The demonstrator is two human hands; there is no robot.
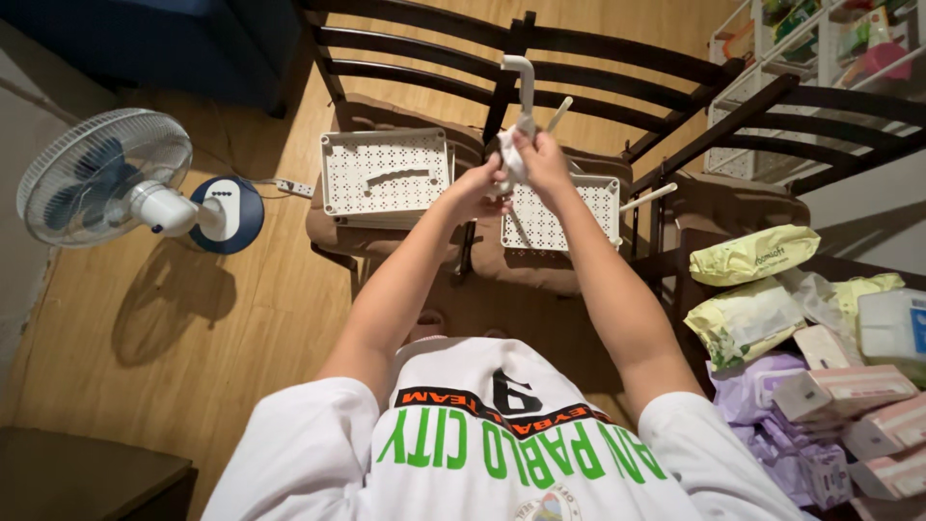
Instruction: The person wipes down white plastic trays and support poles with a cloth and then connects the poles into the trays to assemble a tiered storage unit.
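Both my hands are raised in front of me over the chairs. My right hand grips the lower end of a white plastic tube with a bent top, held upright. My left hand closes on the bottom of the same tube, just below the right one. A thin white rod sticks out beside the tube. Beneath my hands lies a white perforated plastic tray on a chair cushion. A second perforated tray rests upside down on the chair to the left.
Two dark wooden chairs stand ahead on the wood floor. A white standing fan lies at the left. At the right a table holds wipe packs and several small boxes. A white wire rack stands at the far right.
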